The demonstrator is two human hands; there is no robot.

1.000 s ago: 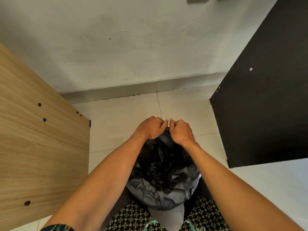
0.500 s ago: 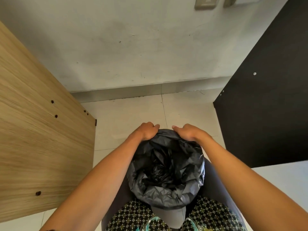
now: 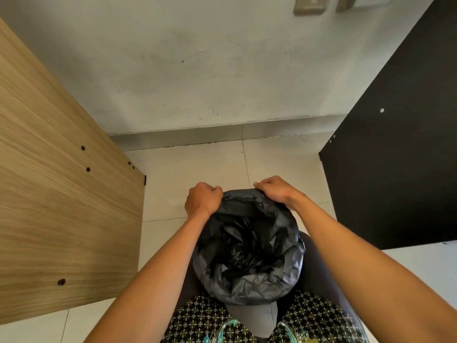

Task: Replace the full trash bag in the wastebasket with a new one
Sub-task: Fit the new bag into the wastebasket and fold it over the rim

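Spreading apart since a moment ago, my two hands have parted from where their knuckles met over the far side of the wastebasket, and the black trash bag has opened wider between them. Its mouth now forms a broad ring rolled outward over the rim, where a second back it was bunched and narrow.

My left hand sits at the far-left edge of the wastebasket, fingers curled tight into a fist, its grip clenched on the bag's folded hem. My right hand sits at the far-right edge, fingers bent down over the hem and pinching the plastic against the rim. A short stretch of taut bag runs between the two hands along the far side of the wastebasket.

Inside the wastebasket the bag hangs in loose, crinkled folds, dark at the bottom. The wastebasket stands on the pale tiled floor, between my knees. A wood-grain panel stands to its left, a black panel to its right, and a grey wall beyond it.
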